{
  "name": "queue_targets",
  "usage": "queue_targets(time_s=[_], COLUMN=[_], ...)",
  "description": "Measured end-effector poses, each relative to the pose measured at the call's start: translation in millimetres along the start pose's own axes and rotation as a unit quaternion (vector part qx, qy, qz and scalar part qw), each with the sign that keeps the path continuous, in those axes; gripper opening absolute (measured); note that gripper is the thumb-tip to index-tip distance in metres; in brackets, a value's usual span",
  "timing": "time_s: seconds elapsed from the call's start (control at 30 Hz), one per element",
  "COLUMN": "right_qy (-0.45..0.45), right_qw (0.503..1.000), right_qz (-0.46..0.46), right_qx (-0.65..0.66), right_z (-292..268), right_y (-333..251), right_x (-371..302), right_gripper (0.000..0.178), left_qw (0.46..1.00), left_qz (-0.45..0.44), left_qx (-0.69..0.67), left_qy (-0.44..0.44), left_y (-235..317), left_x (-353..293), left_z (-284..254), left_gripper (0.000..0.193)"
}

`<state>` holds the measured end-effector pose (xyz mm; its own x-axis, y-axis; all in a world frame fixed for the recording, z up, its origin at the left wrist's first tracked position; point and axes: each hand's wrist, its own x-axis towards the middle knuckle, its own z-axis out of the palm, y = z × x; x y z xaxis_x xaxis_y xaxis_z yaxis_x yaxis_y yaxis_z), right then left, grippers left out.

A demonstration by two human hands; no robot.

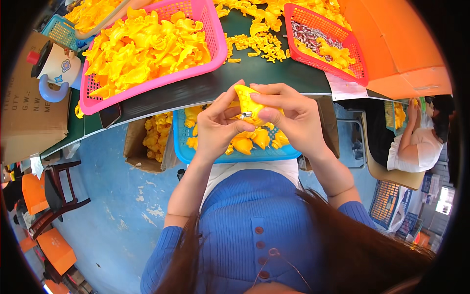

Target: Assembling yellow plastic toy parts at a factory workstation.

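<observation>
Between my two hands, just past the near table edge, is a yellow molded plastic part (247, 104). A short silvery metal cylinder (246, 115) sticks out of its lower side. My left hand (219, 120) grips the part from the left, fingers curled and thumb near the metal cylinder. From the other side my right hand (290, 113) pinches it with thumb and fingers. Beneath my hands, a blue plastic basket (183, 153) rests at my lap with several rounded yellow pieces (243, 145) in it.
A pink basket (220, 46) heaped with yellow parts stands on the dark green table (274, 78). A red basket (360, 59) holds metal cylinders and yellow pieces. Small yellow bits (264, 46) lie between them. Cardboard box (169, 152), mug (61, 68), phone (110, 115). Another person (416, 142) sits at right.
</observation>
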<state>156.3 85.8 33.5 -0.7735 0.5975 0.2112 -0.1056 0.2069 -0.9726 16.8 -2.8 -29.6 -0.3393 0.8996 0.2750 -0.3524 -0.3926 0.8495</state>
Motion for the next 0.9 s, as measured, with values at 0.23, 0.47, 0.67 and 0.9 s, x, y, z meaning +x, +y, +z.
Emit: queue_targets(time_s=[0.23,0.47,0.67,0.9], right_qy=[0.024,0.045,0.153,0.155], right_qw=[0.997,0.998,0.981,0.888], right_qz=[0.058,0.026,0.056,-0.145], right_qx=[0.041,0.028,0.102,-0.408], right_z=[-5,-3,-17,-41], right_y=[-7,-8,16,107], right_x=[5,3,24,29], right_gripper=[0.024,0.023,0.020,0.026], left_qw=[0.999,0.998,0.996,0.986], left_qz=[-0.028,-0.035,-0.037,-0.063], left_qx=[-0.028,-0.047,-0.076,-0.143], left_qy=[0.002,0.017,0.024,0.064], left_y=[5,5,3,3], left_x=[4,2,1,2], left_z=[5,9,9,7], left_gripper=[0.071,0.072,0.076,0.075])
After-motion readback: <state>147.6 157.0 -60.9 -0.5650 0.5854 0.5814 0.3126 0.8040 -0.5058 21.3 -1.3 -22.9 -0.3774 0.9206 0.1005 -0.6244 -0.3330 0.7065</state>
